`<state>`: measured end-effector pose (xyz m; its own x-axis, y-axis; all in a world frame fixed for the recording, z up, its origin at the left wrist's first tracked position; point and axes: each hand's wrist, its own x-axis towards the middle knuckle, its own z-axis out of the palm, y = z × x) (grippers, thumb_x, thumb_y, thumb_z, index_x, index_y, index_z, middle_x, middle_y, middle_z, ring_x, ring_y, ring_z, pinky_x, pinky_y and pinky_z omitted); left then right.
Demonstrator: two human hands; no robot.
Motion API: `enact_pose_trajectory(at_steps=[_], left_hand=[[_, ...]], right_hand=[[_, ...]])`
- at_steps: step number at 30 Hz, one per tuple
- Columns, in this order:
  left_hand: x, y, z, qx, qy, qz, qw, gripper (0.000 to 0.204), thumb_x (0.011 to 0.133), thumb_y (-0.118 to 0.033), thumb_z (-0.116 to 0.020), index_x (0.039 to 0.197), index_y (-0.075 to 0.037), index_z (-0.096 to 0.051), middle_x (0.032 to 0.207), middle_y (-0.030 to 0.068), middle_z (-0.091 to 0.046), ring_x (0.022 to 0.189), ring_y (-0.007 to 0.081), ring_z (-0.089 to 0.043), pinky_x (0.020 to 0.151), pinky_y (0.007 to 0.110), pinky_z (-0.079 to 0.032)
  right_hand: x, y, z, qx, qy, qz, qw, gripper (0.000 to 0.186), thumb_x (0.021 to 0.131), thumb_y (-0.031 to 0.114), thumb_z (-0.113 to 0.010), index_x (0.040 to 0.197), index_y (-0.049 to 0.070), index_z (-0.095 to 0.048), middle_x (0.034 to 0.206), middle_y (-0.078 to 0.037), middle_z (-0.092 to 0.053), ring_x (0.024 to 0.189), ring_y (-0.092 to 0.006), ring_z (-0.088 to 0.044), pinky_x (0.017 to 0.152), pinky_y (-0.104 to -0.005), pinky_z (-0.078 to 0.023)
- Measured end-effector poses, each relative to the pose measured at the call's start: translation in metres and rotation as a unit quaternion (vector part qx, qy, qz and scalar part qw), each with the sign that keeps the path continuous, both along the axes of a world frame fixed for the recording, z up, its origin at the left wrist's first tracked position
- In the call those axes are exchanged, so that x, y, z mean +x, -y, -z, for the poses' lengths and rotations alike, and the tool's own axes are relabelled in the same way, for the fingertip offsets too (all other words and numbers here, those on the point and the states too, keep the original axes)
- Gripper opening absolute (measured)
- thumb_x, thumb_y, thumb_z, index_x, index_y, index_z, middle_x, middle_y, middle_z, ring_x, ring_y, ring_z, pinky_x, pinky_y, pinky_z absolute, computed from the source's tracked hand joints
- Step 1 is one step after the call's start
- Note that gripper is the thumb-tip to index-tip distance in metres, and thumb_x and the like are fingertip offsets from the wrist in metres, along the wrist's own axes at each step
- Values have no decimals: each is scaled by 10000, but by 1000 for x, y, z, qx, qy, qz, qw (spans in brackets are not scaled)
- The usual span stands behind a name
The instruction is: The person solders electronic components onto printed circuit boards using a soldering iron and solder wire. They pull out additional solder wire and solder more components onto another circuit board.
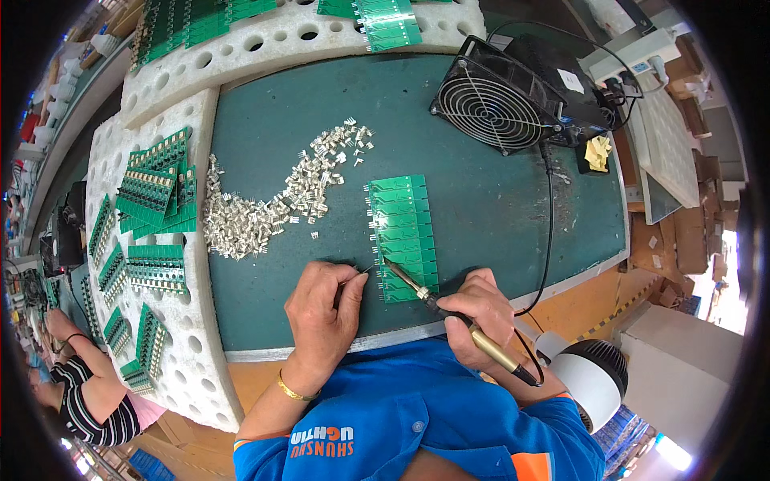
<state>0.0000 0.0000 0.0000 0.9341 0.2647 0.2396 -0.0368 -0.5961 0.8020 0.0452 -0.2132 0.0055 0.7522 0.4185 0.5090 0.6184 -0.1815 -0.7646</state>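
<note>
Head view showed a green circuit board (407, 228) lying flat on the dark green worktop (277, 96), between the heap of small white connectors (241, 224) and the black fan (489, 112). The right hand (477, 314) had its grip closed around a soldering iron (426, 297), whose tip was at the board's left edge, along the row of pins. Just left of that edge, the left hand (325, 309) had thumb and forefinger pinched on a thin wire (372, 269). Further left, populated boards (156, 268) rested on white foam (200, 345).
</note>
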Motion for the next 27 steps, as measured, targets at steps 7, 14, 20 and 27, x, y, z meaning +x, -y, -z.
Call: enact_pose_trajectory(at_steps=[7,14,20,27], left_hand=[[0,2,-3,18,5,4,1000,129,805,10,-756,840,-29,-639,769,91,-604,627,214,-587,547,316,-464],[0,3,-6,34,-8,10,999,134,789,-5,-768,833,-44,-648,761,95,-613,635,260,-615,555,347,-485],[-1,3,-2,30,13,8,999,119,807,13,-764,841,-24,-656,739,77,-578,592,170,-548,515,291,-431],[2,4,0,28,16,10,999,117,808,18,-762,845,-21,-658,741,80,-580,589,168,-546,515,288,-429]], right_hand=[[1,1,-4,-9,-1,-5,1000,203,756,42,-704,950,9,-654,640,-66,-594,522,-220,-519,625,-363,-403],[1,1,-7,-25,1,-15,1000,241,742,36,-712,975,21,-655,653,-58,-602,531,-221,-529,638,-364,-409],[0,1,-7,-29,7,-15,999,247,732,33,-714,972,28,-655,669,-55,-615,548,-222,-540,649,-368,-417],[1,1,-7,-31,3,-16,999,242,736,39,-712,970,27,-654,677,-58,-621,550,-224,-544,657,-374,-423]])
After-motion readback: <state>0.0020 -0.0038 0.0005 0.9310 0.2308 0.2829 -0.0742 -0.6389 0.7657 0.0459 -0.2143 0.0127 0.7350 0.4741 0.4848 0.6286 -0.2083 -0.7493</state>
